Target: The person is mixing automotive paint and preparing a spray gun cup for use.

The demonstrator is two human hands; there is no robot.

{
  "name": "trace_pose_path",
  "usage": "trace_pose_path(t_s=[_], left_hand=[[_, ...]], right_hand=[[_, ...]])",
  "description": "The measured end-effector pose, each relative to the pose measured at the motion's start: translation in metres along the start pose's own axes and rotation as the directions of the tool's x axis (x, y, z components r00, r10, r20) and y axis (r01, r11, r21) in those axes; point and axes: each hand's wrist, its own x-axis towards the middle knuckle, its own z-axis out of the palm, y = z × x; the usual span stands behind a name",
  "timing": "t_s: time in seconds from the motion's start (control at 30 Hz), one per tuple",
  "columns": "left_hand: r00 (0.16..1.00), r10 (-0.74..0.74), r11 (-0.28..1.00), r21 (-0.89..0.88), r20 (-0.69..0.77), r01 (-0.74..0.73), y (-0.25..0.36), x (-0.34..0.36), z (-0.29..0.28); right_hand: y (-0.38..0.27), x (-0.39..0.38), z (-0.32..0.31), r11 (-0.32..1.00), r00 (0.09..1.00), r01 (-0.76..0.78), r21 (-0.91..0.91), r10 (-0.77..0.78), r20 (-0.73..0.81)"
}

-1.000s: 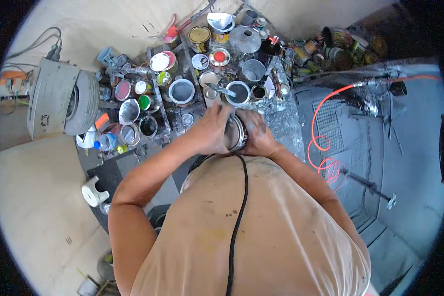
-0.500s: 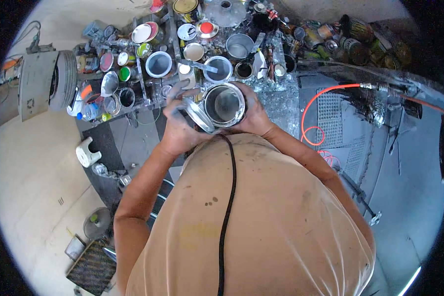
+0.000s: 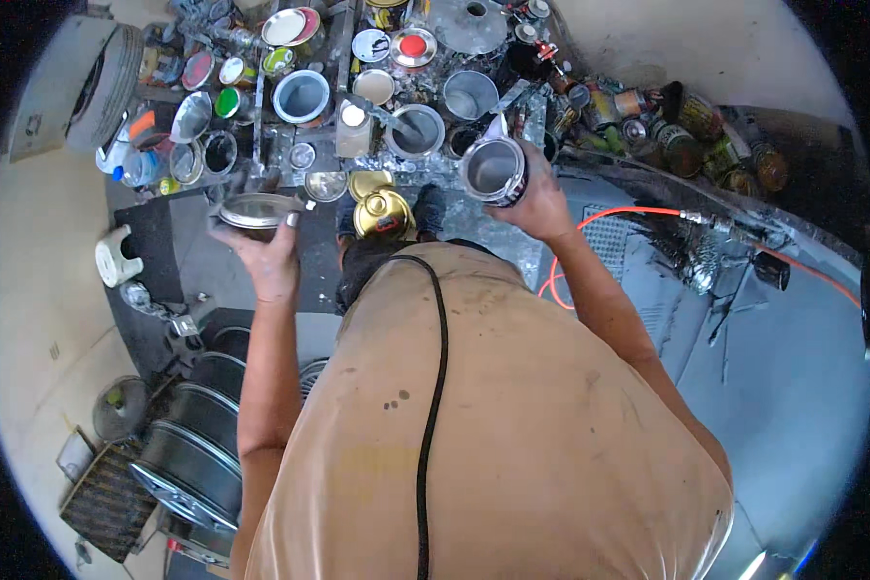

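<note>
Holding a round silver lid (image 3: pixel 259 210) in the left hand (image 3: pixel 261 255), left of the middle of the frame — pinching it by the edge, with the thumb on the near rim and the other fingers partly hidden. Holding an open can (image 3: pixel 494 172) in the right hand (image 3: pixel 539 200), higher up and just right of the middle, with the fingers curled round its right side. Gray inside the can, shiny round the lip, dark on the outside. Both hands well apart.

Just left of the can, on the messy surface (image 3: pixel 280 147) at the top of the frame, a gray pot (image 3: pixel 416 147) with a flat stick (image 3: pixel 387 118) in it. More pots and cans farther left — among them a white-rimmed pot (image 3: pixel 302 97) and a can with a green lid (image 3: pixel 227 101). Near the top edge, a round lid with a red middle (image 3: pixel 413 45). At the middle of the frame, a gold can (image 3: pixel 384 213) near a dark shoe (image 3: pixel 429 208). On the right, a bright orange-red hose (image 3: pixel 638 210), bent in a curve. On the left, a small white stool (image 3: pixel 113 256). Filling the bottom middle, a tan shirt (image 3: pixel 532 406) with a black cord (image 3: pixel 431 387) down the front.
</note>
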Motion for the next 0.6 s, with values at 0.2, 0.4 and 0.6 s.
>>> trace_pose_path(t_s=[0.2,0.4,0.6], left_hand=[[0.999,-0.030,0.990,0.138,0.022,0.027,-0.010,-0.024,-0.008],[0.984,-0.178,0.982,0.064,0.026,0.176,0.015,-0.051,0.017],[0.987,-0.143,0.983,0.127,0.072,0.133,0.001,-0.059,0.010]], right_hand=[[0.038,0.018,-0.008,0.973,0.984,-0.066,-0.223,0.101,0.148],[0.026,0.042,0.002,0.905,0.977,-0.013,-0.426,0.103,0.189],[0.000,0.060,0.008,0.823,0.947,-0.026,-0.568,0.202,0.249]])
